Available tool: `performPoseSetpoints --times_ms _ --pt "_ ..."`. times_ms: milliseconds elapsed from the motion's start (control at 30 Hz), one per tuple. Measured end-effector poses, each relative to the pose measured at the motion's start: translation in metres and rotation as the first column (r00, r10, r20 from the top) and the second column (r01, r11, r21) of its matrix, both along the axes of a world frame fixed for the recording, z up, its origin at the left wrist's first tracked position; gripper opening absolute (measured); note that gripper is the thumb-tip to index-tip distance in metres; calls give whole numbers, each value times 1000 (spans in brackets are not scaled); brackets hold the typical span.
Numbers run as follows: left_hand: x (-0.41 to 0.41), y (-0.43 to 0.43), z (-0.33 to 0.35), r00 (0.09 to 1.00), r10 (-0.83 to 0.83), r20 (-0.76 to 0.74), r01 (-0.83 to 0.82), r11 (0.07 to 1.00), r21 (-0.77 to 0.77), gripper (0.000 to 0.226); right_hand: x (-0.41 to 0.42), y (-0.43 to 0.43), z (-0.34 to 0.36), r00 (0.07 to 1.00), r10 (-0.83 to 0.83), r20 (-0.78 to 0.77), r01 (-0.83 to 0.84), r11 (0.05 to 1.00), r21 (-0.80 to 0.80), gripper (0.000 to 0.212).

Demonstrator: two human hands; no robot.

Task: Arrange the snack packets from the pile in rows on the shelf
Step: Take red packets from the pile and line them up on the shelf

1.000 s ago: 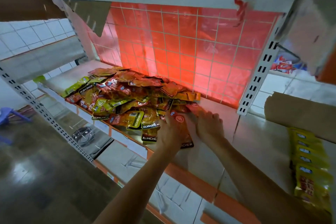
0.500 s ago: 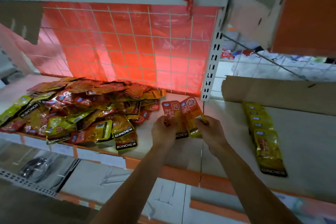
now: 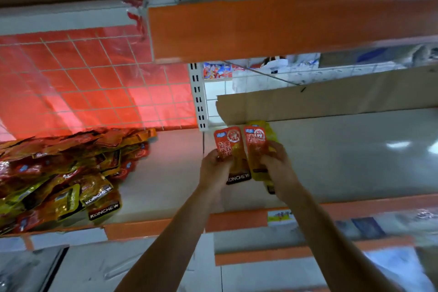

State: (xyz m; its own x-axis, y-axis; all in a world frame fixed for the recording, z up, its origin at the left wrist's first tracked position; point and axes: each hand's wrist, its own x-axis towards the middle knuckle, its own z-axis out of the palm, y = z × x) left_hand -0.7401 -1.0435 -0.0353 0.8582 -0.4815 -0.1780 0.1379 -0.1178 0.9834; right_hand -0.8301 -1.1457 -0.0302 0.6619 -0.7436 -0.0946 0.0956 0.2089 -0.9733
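Head view of a pale grey shop shelf [image 3: 355,161] with an orange front edge strip [image 3: 237,221]. The left hand [image 3: 216,168] grips the lower half of a red-orange foil snack packet with a black "KONCHEW" band [image 3: 231,147], with the fingers curled over its face. The right hand [image 3: 277,163] grips a second red-orange foil snack packet [image 3: 257,147] in the same manner. The two packets stand side by side, long edges touching or nearly so. Their printed tops point toward the back edge of the shelf, near its middle. Whether they rest on the shelf or are held just above it cannot be told.

Yellow foil packets [image 3: 271,129] lie under the second packet and the right hand, largely hidden. Their top edge reaches a strip of brown cardboard [image 3: 331,102] that runs along the back edge.

A loose pile of red, orange and yellow snack packets [image 3: 71,173] covers the left part of the shelf up to its front edge, well apart from the hands. Behind the pile hangs a red plastic sheet behind a white wire grid [image 3: 94,83]. A white slotted upright [image 3: 200,99] stands at the back between the sheet and the cardboard. A small printed label [image 3: 279,217] sits on the front edge strip below the right forearm.
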Motion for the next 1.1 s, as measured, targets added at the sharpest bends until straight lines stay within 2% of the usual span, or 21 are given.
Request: performPoseSetpoints --times_ms 33,167,300,367,467,533,633,933,1100 --pt "-11 -11 4 1000 -20 -5 20 1000 -10 16 -12 -9 0 1000 -16 -18 16 1000 16 22" --pt "-60 -60 9 991 -101 -85 97 994 -45 11 -66 -50 1 994 33 -109 -32 999 4 40" --pt "-113 -109 7 987 -144 -76 143 989 -23 14 -127 -97 6 989 36 -146 -33 999 24 25" --pt "-140 -132 4 983 -167 -72 167 986 -15 20 -157 -120 7 991 44 -126 -30 994 107 34" --pt "-179 -163 3 979 -192 -68 192 981 -2 23 -204 -151 6 1000 -9 -16 13 968 250 51" --pt "-203 -182 2 973 -221 -63 222 975 -4 18 -234 -172 5 997 -68 39 53 948 314 54" --pt "-233 -209 -1 964 -264 -42 264 965 1 11 -271 -199 3 991 -127 35 107 932 347 54" --pt "-288 -297 -9 914 -404 -39 405 914 31 12 -347 -259 -9 940 -339 40 325 924 201 27" --pt "-308 -361 -11 873 -477 -96 480 877 1 4 -374 -308 -17 877 -476 -68 480 872 89 20"
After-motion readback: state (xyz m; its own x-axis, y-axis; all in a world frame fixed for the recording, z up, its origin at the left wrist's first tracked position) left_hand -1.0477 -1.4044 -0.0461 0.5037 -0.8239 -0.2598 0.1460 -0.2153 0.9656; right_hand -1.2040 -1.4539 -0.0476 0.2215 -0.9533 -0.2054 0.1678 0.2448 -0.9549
